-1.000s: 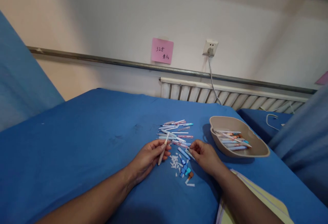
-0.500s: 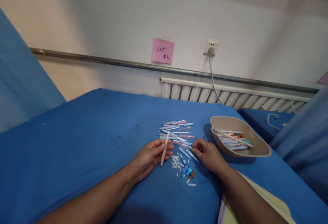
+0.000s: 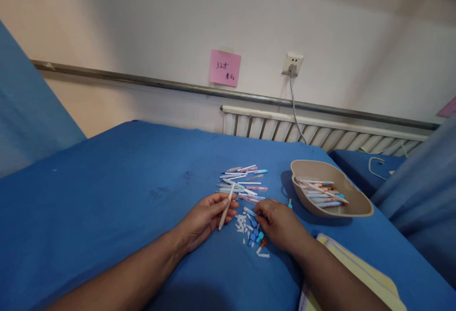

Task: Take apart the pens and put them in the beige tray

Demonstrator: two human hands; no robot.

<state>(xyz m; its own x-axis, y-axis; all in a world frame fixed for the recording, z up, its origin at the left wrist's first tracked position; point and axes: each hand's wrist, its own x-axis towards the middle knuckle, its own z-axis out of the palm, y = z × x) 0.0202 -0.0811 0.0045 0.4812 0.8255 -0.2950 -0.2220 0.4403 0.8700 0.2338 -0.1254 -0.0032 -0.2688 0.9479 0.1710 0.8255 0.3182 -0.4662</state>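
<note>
Between the thumb and fingers of my left hand is a beige pen barrel, tilted, with a white tip pointing up and away. My right hand is closed, its bent fingers down at the blue pen parts; whatever they pinch is hidden. Just left of its fingertips lies a light blue pen tube. A heap of small white pieces sits between the hands, beside blue pen caps and a brown cap. Beyond the hands, several pen barrels and refills lie in loose rows.
A beige bin holding several pens stands to the right, with a small teal piece near its left side. Yellow cloth or paper lies under my right forearm. Blue sheet covers the surface; a radiator runs behind.
My right hand has moved left and nearer me, over the small blue parts. A teal piece now shows near the bin. My left hand keeps the barrel, with little movement.
</note>
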